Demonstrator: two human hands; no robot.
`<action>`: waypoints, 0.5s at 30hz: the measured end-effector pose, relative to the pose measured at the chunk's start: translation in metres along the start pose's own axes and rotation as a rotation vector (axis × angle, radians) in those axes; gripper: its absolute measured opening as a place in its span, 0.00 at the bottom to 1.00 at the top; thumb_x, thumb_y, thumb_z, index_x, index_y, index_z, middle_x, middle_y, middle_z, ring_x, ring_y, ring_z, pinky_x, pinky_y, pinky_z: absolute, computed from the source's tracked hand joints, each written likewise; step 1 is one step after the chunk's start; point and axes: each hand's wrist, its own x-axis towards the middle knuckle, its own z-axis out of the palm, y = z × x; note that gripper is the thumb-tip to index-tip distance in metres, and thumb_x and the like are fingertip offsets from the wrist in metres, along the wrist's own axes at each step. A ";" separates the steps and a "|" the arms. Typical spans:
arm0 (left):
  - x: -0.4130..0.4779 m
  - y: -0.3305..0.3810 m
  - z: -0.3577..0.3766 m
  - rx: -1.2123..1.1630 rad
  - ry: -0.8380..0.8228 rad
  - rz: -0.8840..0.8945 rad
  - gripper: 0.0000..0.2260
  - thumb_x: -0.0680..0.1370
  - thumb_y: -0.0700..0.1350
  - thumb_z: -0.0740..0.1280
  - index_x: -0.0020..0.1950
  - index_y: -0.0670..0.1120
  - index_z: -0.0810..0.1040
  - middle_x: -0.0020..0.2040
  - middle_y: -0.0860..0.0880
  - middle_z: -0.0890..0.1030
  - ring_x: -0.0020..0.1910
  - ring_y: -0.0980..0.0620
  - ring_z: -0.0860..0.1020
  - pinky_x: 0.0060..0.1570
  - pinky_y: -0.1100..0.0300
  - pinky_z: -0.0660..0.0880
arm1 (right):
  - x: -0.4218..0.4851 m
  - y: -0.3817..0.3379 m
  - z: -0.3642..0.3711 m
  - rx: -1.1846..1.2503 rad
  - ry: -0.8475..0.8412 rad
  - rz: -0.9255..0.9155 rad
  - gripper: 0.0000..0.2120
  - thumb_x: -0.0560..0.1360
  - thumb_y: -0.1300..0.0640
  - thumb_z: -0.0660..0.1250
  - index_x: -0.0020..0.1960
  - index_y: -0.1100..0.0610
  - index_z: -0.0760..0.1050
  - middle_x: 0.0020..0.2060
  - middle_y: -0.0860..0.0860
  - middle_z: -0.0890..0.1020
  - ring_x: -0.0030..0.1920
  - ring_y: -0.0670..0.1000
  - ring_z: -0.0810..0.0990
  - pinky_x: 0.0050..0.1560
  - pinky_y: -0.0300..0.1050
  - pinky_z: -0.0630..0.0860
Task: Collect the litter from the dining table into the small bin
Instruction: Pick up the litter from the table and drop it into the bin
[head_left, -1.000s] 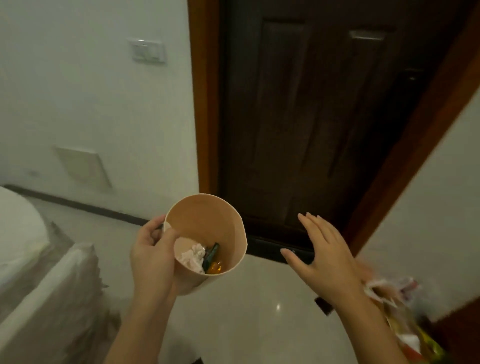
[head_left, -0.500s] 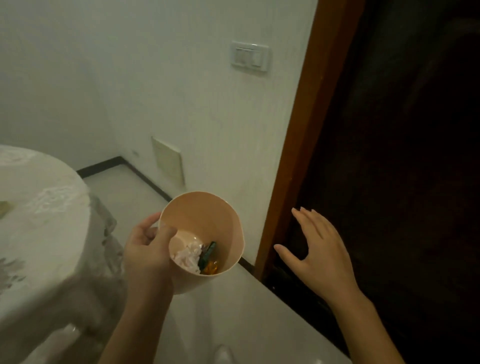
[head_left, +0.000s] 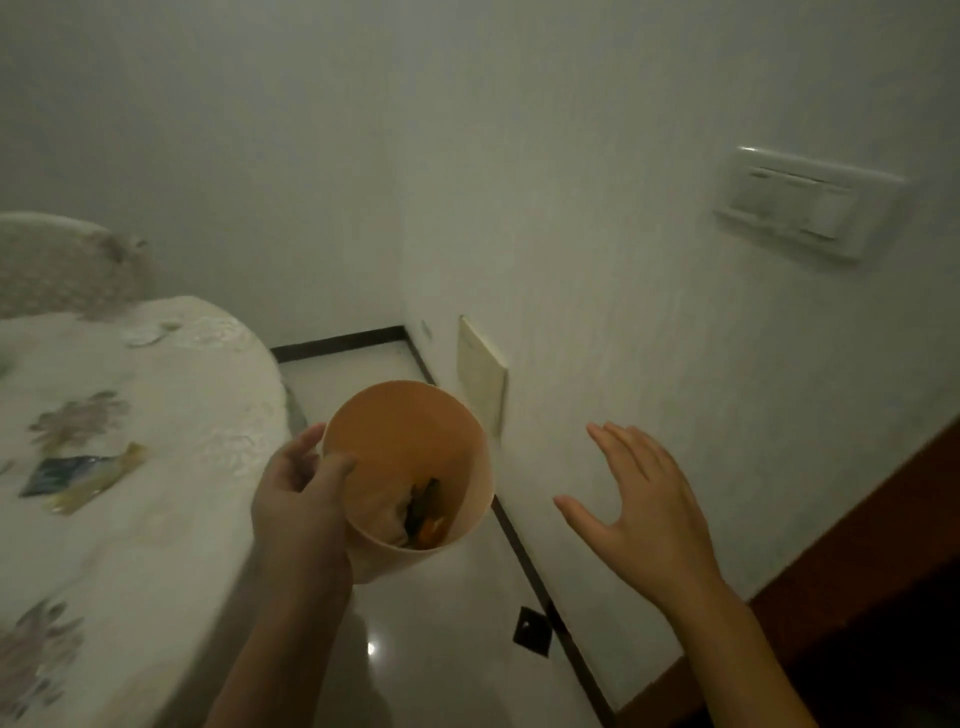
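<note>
My left hand (head_left: 301, 499) grips the rim of a small peach-coloured bin (head_left: 410, 431), held in the air at centre. Inside it lie crumpled white tissue, a dark green wrapper and an orange piece (head_left: 434, 530). My right hand (head_left: 644, 509) hovers open to the right of the bin, fingers spread, holding nothing. The dining table (head_left: 171, 545) with a white floral cloth fills the left. On it lies a blue and yellow wrapper (head_left: 78, 475), and a small pale scrap (head_left: 153, 335) sits near its far edge.
A white wall (head_left: 597, 260) stands close on the right with a light switch (head_left: 800, 208) and a cream cover plate (head_left: 480, 376). A chair back (head_left: 62, 260) rises behind the table. The door frame (head_left: 857, 571) is at lower right. Glossy floor lies below.
The view has swung left: the dark door has slid out to the right and the dining table has come into view. Both hands keep their pose, the bin still held.
</note>
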 end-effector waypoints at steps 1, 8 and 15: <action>0.012 -0.001 0.002 0.001 0.042 0.003 0.15 0.74 0.41 0.65 0.60 0.51 0.73 0.46 0.55 0.75 0.45 0.52 0.75 0.41 0.51 0.75 | 0.018 0.000 0.009 0.009 -0.012 -0.037 0.36 0.67 0.34 0.56 0.70 0.51 0.59 0.69 0.52 0.67 0.70 0.53 0.61 0.68 0.48 0.55; 0.099 -0.013 0.024 -0.003 0.357 0.021 0.12 0.75 0.41 0.66 0.57 0.53 0.73 0.43 0.54 0.76 0.45 0.52 0.76 0.46 0.48 0.77 | 0.161 -0.009 0.082 0.087 -0.121 -0.287 0.34 0.66 0.36 0.58 0.65 0.57 0.66 0.62 0.58 0.75 0.64 0.59 0.70 0.65 0.57 0.65; 0.171 -0.009 0.029 -0.040 0.729 0.039 0.14 0.74 0.38 0.66 0.58 0.51 0.76 0.41 0.50 0.76 0.42 0.50 0.77 0.47 0.47 0.77 | 0.293 -0.055 0.148 0.175 -0.280 -0.569 0.35 0.66 0.35 0.56 0.67 0.55 0.65 0.64 0.57 0.73 0.66 0.58 0.68 0.65 0.59 0.67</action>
